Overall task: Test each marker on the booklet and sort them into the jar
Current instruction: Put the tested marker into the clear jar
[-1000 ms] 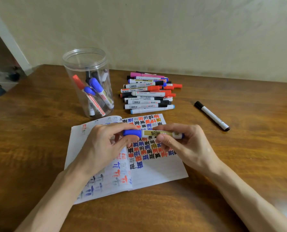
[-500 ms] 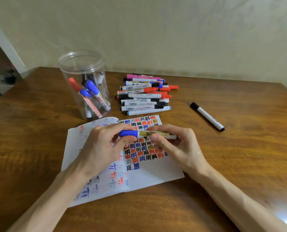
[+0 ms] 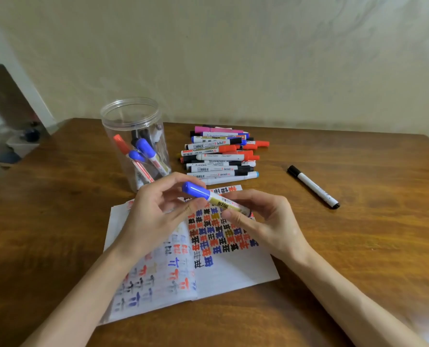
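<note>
- The clear jar stands at the back left of the table. It holds a few markers with red, blue and black caps; their lower ends blur behind the plastic.
- The left hand is curled over the booklet. Its thumb touches under the blue cap and its fingers arch above it. Half a second ago it pinched the cap closely; now the fingers are spread wider and most of the cap shows.
- The blue-capped marker is in the air between both hands, just above the booklet. It was level a moment ago; now its cap end tilts up and to the left, towards the jar.
- The cap looks fully seated. This probably means the test is over and the marker is ready for the jar, but it could equally be about to be uncapped.
- The open booklet lies flat, covered in rows of red, blue and black test marks. The hands hide part of the pages, so no fresh mark from this marker can be picked out.
- The right hand pinches the barrel between thumb and fingers, hiding the marker's tail end.
- The pile of untested markers lies behind the booklet; its lower layers are hidden.
- A lone black marker lies apart on the right.
</note>
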Action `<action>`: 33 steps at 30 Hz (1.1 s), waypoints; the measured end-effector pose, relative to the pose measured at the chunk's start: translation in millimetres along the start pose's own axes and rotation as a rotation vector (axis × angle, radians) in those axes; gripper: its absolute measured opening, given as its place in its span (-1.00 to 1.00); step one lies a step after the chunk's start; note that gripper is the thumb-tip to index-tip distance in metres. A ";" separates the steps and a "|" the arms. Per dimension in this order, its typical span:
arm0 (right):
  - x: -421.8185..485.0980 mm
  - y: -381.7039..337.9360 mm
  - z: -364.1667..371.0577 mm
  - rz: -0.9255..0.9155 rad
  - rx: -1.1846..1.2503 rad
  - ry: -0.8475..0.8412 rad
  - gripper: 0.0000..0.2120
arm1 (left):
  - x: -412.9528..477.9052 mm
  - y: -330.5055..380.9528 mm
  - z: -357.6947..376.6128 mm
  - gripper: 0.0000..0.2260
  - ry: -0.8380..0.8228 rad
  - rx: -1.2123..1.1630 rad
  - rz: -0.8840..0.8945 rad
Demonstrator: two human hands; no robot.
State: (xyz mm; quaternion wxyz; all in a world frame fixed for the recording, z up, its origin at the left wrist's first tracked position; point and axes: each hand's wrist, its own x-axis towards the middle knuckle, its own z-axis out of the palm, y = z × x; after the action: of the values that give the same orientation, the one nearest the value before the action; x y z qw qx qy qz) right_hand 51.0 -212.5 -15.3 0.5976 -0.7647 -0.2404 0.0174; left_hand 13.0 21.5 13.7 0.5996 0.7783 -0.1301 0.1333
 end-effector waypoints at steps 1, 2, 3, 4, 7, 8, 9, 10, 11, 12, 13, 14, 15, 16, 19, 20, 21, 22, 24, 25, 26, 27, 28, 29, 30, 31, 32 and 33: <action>0.9 -0.2 -1.2 -0.011 -0.034 0.008 -0.68 | 2.2 2.3 0.1 -0.78 0.023 -0.008 0.014; 1.8 -0.4 -2.3 -0.021 -0.069 0.016 -0.65 | 4.6 5.2 -0.4 -0.79 0.056 -0.021 0.028; 2.5 -0.3 -3.3 -0.029 -0.097 0.023 -0.61 | 7.9 8.8 -1.8 -0.78 0.095 -0.035 0.045; 3.4 -0.2 -4.1 -0.036 -0.120 0.032 -0.57 | 11.8 13.5 -4.2 -0.78 0.135 -0.046 0.068; 5.4 -0.4 -4.8 -0.038 -0.151 0.085 -0.48 | 28.5 29.1 -18.9 -0.76 0.257 -0.045 0.165; 6.3 -0.5 -4.3 -0.035 -0.150 0.107 -0.48 | 35.4 34.3 -26.7 -0.76 0.307 -0.038 0.210; 7.6 -1.0 -3.7 -0.033 -0.154 0.130 -0.48 | 43.3 39.3 -35.6 -0.75 0.365 -0.022 0.261; 8.8 -2.0 -2.9 -0.033 -0.160 0.150 -0.47 | 51.4 44.4 -44.9 -0.75 0.425 0.003 0.309; 10.1 -2.7 -1.8 -0.033 -0.169 0.166 -0.46 | 59.4 49.6 -54.6 -0.74 0.479 0.032 0.353; 10.8 -3.7 -0.8 -0.034 -0.175 0.176 -0.45 | 67.1 54.2 -64.0 -0.72 0.523 0.059 0.394; 11.0 -4.4 0.0 -0.034 -0.179 0.183 -0.44 | 74.2 58.2 -72.5 -0.71 0.554 0.082 0.426; 11.0 -4.7 0.6 -0.031 -0.179 0.187 -0.44 | 80.4 60.9 -80.4 -0.69 0.575 0.108 0.442; 11.0 -4.9 1.2 -0.029 -0.174 0.188 -0.44 | 85.8 62.1 -87.3 -0.67 0.583 0.142 0.443; 11.3 -4.6 1.8 -0.024 -0.165 0.189 -0.46 | 89.7 61.7 -92.6 -0.66 0.578 0.181 0.432; 13.9 -2.8 2.5 -0.015 -0.159 0.208 -0.50 | 91.9 51.5 -99.2 -0.64 0.537 0.278 0.368; 15.3 -2.4 2.8 -0.014 -0.159 0.213 -0.50 | 90.4 46.8 -99.3 -0.65 0.530 0.296 0.351; 16.5 -2.2 3.3 -0.014 -0.159 0.216 -0.50 | 88.7 43.0 -99.2 -0.65 0.528 0.305 0.338; 17.1 -2.0 3.8 -0.015 -0.161 0.215 -0.50 | 87.0 40.0 -99.1 -0.66 0.536 0.305 0.330; 17.4 -1.3 4.3 -0.013 -0.169 0.211 -0.49 | 85.4 36.7 -100.2 -0.66 0.572 0.300 0.339; 17.2 -1.0 4.4 -0.010 -0.171 0.209 -0.49 | 85.3 36.5 -101.0 -0.66 0.592 0.295 0.351; 17.3 -0.7 4.3 -0.007 -0.173 0.209 -0.48 | 85.3 37.0 -101.6 -0.66 0.610 0.289 0.364; 17.3 -0.6 4.1 -0.006 -0.175 0.210 -0.48 | 85.5 37.8 -102.3 -0.66 0.625 0.288 0.378; 17.4 -0.4 4.0 -0.006 -0.178 0.210 -0.48 | 85.8 38.6 -103.0 -0.66 0.635 0.295 0.390; 17.4 -0.3 4.0 -0.006 -0.180 0.210 -0.49 | 86.4 38.7 -104.1 -0.66 0.641 0.311 0.396; 17.3 -0.2 4.1 -0.005 -0.180 0.209 -0.49 | 87.1 38.1 -105.4 -0.65 0.641 0.332 0.391; 17.2 -0.3 4.3 -0.004 -0.180 0.206 -0.50 | 87.7 36.6 -106.5 -0.65 0.632 0.352 0.374; 16.9 -0.3 4.6 -0.002 -0.178 0.202 -0.51 | 87.8 34.2 -106.9 -0.65 0.613 0.368 0.347; 16.7 -0.1 4.8 -0.001 -0.174 0.199 -0.52 | 87.6 31.2 -107.0 -0.66 0.590 0.387 0.314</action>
State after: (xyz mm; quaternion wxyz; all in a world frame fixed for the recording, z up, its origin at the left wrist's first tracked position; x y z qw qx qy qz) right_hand 64.2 -201.6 -12.2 0.5499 -0.8116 -0.1809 -0.0794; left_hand 77.7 113.6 99.8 0.4256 0.7759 -0.0421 0.4638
